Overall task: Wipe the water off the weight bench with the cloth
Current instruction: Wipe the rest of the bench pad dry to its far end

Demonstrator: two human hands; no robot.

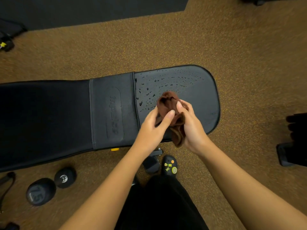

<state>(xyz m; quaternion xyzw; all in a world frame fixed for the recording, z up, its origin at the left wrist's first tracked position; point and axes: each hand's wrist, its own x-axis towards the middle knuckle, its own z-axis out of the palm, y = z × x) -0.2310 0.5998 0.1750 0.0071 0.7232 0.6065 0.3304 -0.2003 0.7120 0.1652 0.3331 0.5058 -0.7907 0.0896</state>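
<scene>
A black padded weight bench (66,117) lies across the view. Its seat pad (199,90) on the right is dotted with water drops (152,90). A bunched brown cloth (169,102) is held just above the seat pad. My right hand (191,127) grips the cloth's lower part, with the thumb on top. My left hand (156,123) pinches the cloth's left side between thumb and fingers. The part of the cloth inside my palms is hidden.
Brown speckled gym flooring (166,44) surrounds the bench. A black dumbbell (49,185) lies on the floor at the lower left. My shoe (169,165) stands by the bench foot. Dark equipment (294,143) sits at the right edge, and a black mat (83,9) lies far behind.
</scene>
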